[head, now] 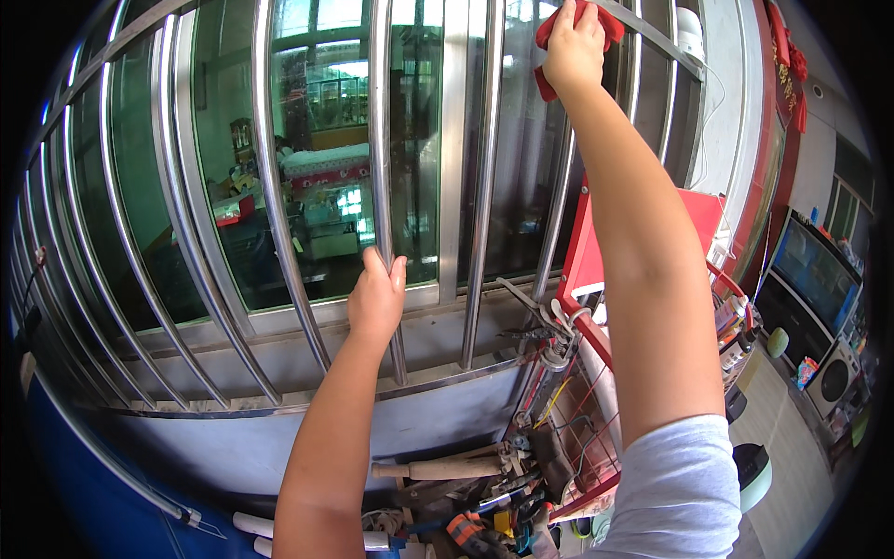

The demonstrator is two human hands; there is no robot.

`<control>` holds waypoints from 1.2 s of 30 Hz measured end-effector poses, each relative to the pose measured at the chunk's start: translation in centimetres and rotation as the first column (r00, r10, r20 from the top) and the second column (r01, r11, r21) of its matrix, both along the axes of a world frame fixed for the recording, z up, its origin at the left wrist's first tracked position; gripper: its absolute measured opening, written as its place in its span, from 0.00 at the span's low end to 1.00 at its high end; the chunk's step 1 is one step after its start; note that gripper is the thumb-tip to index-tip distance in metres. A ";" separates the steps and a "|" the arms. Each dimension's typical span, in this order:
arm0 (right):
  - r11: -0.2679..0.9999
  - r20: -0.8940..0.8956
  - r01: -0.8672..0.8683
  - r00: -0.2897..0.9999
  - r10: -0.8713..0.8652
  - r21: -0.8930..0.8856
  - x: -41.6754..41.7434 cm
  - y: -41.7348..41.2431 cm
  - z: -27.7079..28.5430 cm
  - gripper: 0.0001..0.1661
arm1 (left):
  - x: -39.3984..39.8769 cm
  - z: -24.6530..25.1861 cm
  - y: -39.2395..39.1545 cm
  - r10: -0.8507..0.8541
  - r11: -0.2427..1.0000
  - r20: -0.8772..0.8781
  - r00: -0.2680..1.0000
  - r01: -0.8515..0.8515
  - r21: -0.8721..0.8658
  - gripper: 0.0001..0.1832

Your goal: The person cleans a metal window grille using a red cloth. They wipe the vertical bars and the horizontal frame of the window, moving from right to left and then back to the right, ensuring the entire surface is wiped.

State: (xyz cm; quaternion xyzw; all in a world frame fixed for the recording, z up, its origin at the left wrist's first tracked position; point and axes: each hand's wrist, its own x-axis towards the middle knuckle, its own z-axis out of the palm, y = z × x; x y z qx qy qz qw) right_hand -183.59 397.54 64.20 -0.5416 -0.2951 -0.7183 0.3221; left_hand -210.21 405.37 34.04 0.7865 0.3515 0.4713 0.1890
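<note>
My left hand is closed around an upright stainless steel bar of the window grille, low down near the sill. High at the right, my right hand presses a red cloth against the upper part of the grille; how it meets the bars is partly hidden by the hand. Behind the bars is a sliding window with a metal frame and greenish glass, through which a room shows.
A red metal rack stands below my right arm, with pliers-like tools hung at its corner. Under the sill lie a wooden-handled tool and mixed hand tools. A blue surface is at lower left; a television stands far right.
</note>
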 end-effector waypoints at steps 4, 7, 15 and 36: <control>0.994 -0.223 -0.008 0.975 -0.017 -0.110 -3.9 -1.3 -6.5 0.36 | -0.4 -0.7 0.7 0.071 0.993 0.045 0.996 -0.075 0.096 0.15; 0.976 -0.285 0.128 0.942 -0.175 -0.174 -4.3 -2.1 -11.3 0.38 | 0.4 -1.1 1.1 0.074 0.989 0.055 0.996 -0.080 0.125 0.16; 0.855 -0.466 -0.270 0.884 0.039 -0.442 -6.0 -7.4 -12.5 0.43 | -0.4 0.1 0.0 -0.001 1.000 0.085 0.996 0.001 -0.008 0.17; 0.908 -0.614 -0.419 0.715 0.336 0.008 7.1 -8.7 1.3 0.33 | 0.3 -0.7 0.0 -0.006 0.999 0.177 0.984 0.000 0.032 0.10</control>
